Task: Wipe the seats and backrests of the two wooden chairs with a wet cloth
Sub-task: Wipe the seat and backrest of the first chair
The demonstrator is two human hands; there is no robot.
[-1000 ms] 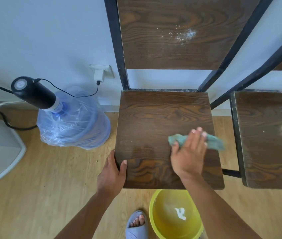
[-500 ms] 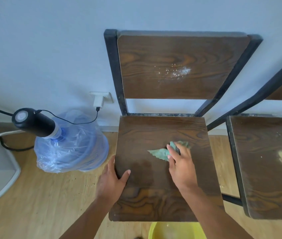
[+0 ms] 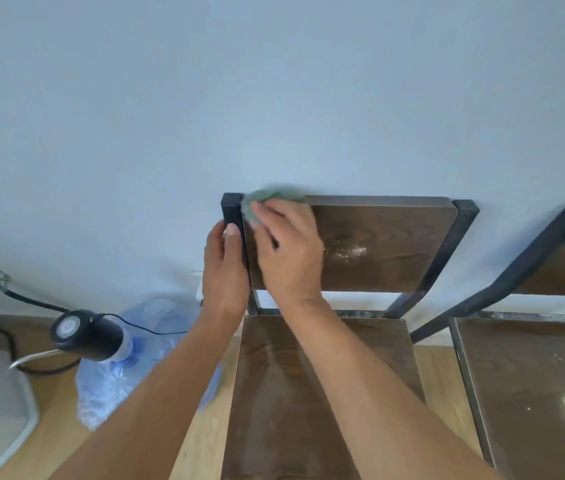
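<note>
Green cloth (image 3: 267, 199), blurred, lay pressed under the right hand (image 3: 289, 251) at the upper-left corner of the near chair's backrest (image 3: 385, 244), part of it poking out past the fingertips at 12 o'clock. Right hand: palm flat to the wood, fingers together and extended toward 11 o'clock, pinning the cloth rather than pinching it; wrist slightly cocked, forearm running back toward 5 o'clock across the seat (image 3: 308, 393). Judged purpose: a flat palm spreads pressure so the wet cloth drags evenly over the panel. Left hand (image 3: 224, 268) was closed around the black metal upright (image 3: 232, 211) at 9 o'clock of the right hand, thumb on the front face, the other fingers behind and unseen; forearm back toward 7 o'clock. Judged purpose: bracing the frame so the chair does not rock against the wall under the push. A patch of white dust (image 3: 348, 252) remained at 3 o'clock of the right hand, not yet reached. Seat below showed a dull film, possibly damp; cannot confirm. Second chair (image 3: 530, 382) stood just beside at 3 o'clock, a pale smear on its seat, untouched. Water jug (image 3: 128, 362) with black pump sat on the floor at 8 o'clock.
</note>
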